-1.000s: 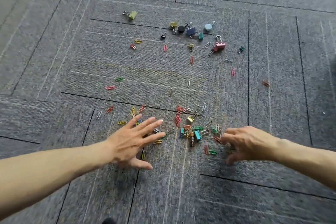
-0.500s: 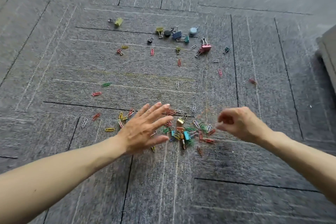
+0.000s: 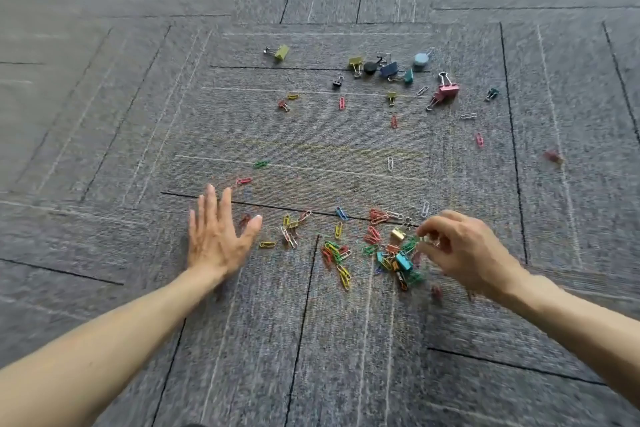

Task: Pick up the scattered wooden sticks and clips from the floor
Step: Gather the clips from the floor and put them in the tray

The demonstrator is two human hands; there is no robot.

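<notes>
Grey carpet (image 3: 311,357) holds nearly everything, so I judge we've barely begun: left hand (image 3: 218,239) flat and splayed, right hand (image 3: 464,253) pinching paper clips (image 3: 373,235) from the near heap, binder clips (image 3: 448,91) untouched beyond.

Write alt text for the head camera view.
Two bare hands reach down to a grey carpet floor strewn with coloured wire paper clips: the left hand is spread open, and the right hand curls its fingers over the densest pile. Farther away lie larger metal binder clips in pink, yellow, blue and black.
</notes>
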